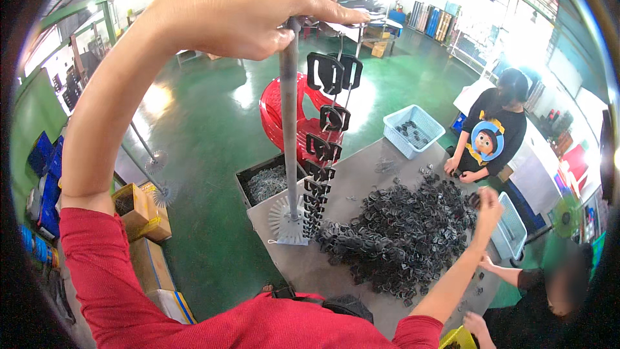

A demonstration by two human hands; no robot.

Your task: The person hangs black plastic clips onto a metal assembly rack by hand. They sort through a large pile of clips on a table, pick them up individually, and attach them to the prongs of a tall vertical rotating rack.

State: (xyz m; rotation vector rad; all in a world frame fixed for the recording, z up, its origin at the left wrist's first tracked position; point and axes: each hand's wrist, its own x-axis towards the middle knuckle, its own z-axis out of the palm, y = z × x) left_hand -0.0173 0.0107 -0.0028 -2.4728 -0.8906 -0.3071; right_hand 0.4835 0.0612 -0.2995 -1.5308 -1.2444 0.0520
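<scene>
My left hand [258, 10] is raised high at the upper left, wrapped around an upright grey metal pole [289, 110]. Its index finger reaches out toward the top of two thin wires. Black buckle-like pieces [326, 74] hang in rows down these wires, close to the pole. At the right, my right hand [491, 210] pinches a small black buckle [476, 200] above the table. Below lies a large heap of loose black buckles [407, 239] on the grey table [361, 161]. A round, spiky metal base [284, 220] surrounds the pole's foot.
Two co-workers stand at the right, one [497, 132] with hands on buckles. Light blue baskets [413, 130] [510, 229] stand at the table's edge. A red plastic chair [274, 119] and a dark bin of metal bits [266, 184] are beyond; cardboard boxes [152, 265] sit at the left.
</scene>
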